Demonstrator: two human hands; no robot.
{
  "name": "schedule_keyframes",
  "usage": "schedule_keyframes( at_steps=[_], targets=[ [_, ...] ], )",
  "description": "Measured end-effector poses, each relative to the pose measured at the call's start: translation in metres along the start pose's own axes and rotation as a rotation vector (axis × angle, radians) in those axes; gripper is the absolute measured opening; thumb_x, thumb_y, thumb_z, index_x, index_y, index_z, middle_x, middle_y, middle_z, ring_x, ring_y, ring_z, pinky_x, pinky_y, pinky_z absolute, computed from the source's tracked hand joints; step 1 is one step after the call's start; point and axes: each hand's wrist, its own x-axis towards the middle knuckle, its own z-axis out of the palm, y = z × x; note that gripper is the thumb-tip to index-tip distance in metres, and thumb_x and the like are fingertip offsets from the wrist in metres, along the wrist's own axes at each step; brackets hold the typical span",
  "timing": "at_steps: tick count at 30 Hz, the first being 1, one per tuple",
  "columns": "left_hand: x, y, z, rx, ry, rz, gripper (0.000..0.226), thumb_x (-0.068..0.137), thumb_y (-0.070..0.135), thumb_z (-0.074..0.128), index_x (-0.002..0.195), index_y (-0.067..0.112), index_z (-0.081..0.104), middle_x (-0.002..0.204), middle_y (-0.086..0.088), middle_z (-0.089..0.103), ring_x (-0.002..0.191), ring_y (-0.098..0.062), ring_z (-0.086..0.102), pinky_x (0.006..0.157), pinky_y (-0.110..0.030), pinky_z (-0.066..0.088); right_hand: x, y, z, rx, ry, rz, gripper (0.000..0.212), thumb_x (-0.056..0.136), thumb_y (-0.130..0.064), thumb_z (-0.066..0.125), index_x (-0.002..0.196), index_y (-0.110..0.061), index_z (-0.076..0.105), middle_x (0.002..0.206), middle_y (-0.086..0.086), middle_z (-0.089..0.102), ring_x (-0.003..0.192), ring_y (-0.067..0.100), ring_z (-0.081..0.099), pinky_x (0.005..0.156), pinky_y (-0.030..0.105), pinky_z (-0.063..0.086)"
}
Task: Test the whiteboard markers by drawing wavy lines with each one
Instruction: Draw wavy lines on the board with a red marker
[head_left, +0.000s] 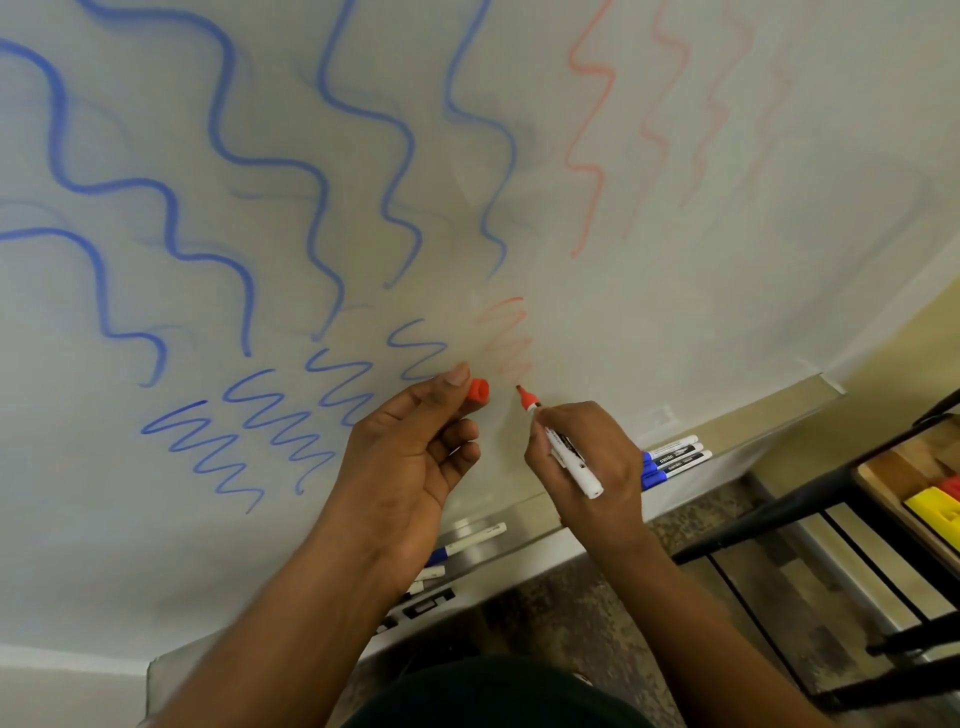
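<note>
1. Both forearms reach up from the bottom of the view toward the whiteboard (649, 291).
2. Left hand (415, 447) pinches the orange-red cap (478, 397) between thumb and forefinger, the other fingers loosely curled, with the cap's open end facing the marker.
3. Right hand (587, 462) grips the red marker (563, 452) around its white barrel, nib pointing up at the board just below a faint red squiggle (506, 338); whether the nib touches the surface I cannot tell.
4. Handling: the marker looks light, stiff and smooth, so a hold near the nib end of the barrel gives the best control; the cap is small and could slip from a loose pinch.
5. The red line is pale beside the blue wavy lines (223, 156), so this marker is probably running dry.
6. More markers lie in the tray (779, 415): a capped blue group (675, 457) to the right and others (467, 543) below the left wrist.
</note>
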Motion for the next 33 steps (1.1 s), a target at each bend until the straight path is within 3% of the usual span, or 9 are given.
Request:
schedule_keyframes(
  at_steps=[4,7,10,13,16,20,22,27,33],
  targets=[
    [-0.002,-0.001,0.003,-0.008,0.003,-0.001,0.025,0.074,0.031,0.077,0.093,0.015,0.075,0.090,-0.002,0.077,0.066,-0.008,0.063,0.068,-0.024,0.056,-0.008,0.004,-0.004,0.026,-0.066,0.098,0.007,0.093,-0.001,0.073,0.086,-0.002,0.072,0.080,0.005,0.069,0.070,0.015,0.063,0.066,0.025,0.050],
    [-0.003,-0.002,0.007,-0.009,0.015,-0.007,0.025,0.075,0.031,0.077,0.093,0.014,0.075,0.090,-0.003,0.077,0.065,-0.008,0.062,0.065,-0.023,0.056,-0.002,-0.007,-0.011,0.099,-0.096,0.216,0.008,0.091,0.000,0.076,0.093,-0.008,0.077,0.083,-0.003,0.073,0.069,0.006,0.066,0.063,0.017,0.051],
    [-0.005,-0.003,0.009,0.005,0.020,-0.010,0.025,0.073,0.032,0.078,0.092,0.015,0.075,0.092,-0.003,0.077,0.066,-0.008,0.061,0.068,-0.025,0.054,0.025,-0.018,-0.030,0.214,0.061,0.251,0.011,0.092,-0.003,0.073,0.101,-0.005,0.078,0.083,0.001,0.075,0.067,0.007,0.069,0.061,0.019,0.052],
    [-0.005,-0.005,0.013,0.037,0.028,-0.012,0.026,0.073,0.033,0.078,0.092,0.016,0.075,0.092,-0.003,0.076,0.066,-0.008,0.061,0.070,-0.026,0.054,0.053,-0.023,-0.046,0.250,0.206,0.185,0.011,0.092,-0.003,0.074,0.103,-0.005,0.077,0.092,0.007,0.076,0.079,0.015,0.073,0.070,0.026,0.055],
    [-0.005,-0.008,0.017,0.077,0.030,-0.020,0.026,0.075,0.032,0.075,0.094,0.015,0.075,0.092,-0.003,0.076,0.065,-0.007,0.061,0.067,-0.024,0.056,0.068,-0.021,-0.046,0.224,0.285,0.171,0.016,0.090,-0.002,0.079,0.106,-0.005,0.075,0.097,0.005,0.077,0.084,0.012,0.073,0.074,0.023,0.055],
    [-0.005,-0.012,0.025,0.116,0.033,-0.028,0.021,0.079,0.031,0.075,0.094,0.016,0.075,0.093,-0.004,0.076,0.068,-0.009,0.062,0.075,-0.028,0.054,0.076,-0.017,-0.038,0.175,0.324,0.184,0.012,0.092,-0.012,0.080,0.102,-0.010,0.075,0.093,-0.013,0.072,0.078,0.004,0.071,0.062,0.019,0.055],
    [-0.004,-0.012,0.028,0.123,0.040,-0.028,0.021,0.080,0.031,0.075,0.094,0.016,0.075,0.095,-0.004,0.076,0.069,-0.010,0.062,0.078,-0.030,0.053,0.078,-0.016,-0.035,0.163,0.344,0.223,0.009,0.093,-0.018,0.079,0.098,-0.011,0.076,0.087,-0.014,0.071,0.074,0.006,0.071,0.057,0.021,0.054],
    [-0.001,-0.013,0.031,0.109,0.062,-0.018,0.025,0.078,0.031,0.077,0.097,0.015,0.074,0.094,-0.004,0.075,0.067,-0.009,0.061,0.076,-0.029,0.053,0.080,-0.007,-0.028,0.133,0.392,0.187,0.019,0.094,-0.015,0.078,0.107,-0.001,0.076,0.098,-0.002,0.075,0.087,0.004,0.073,0.074,0.011,0.054],
    [0.000,-0.012,0.027,0.091,0.095,-0.011,0.020,0.080,0.030,0.076,0.094,0.015,0.074,0.092,-0.004,0.075,0.066,-0.008,0.061,0.075,-0.028,0.053,0.076,-0.003,-0.017,0.068,0.354,0.098,0.016,0.093,-0.012,0.079,0.103,0.000,0.078,0.096,0.007,0.079,0.090,0.001,0.067,0.082,0.003,0.048]
  ],
)
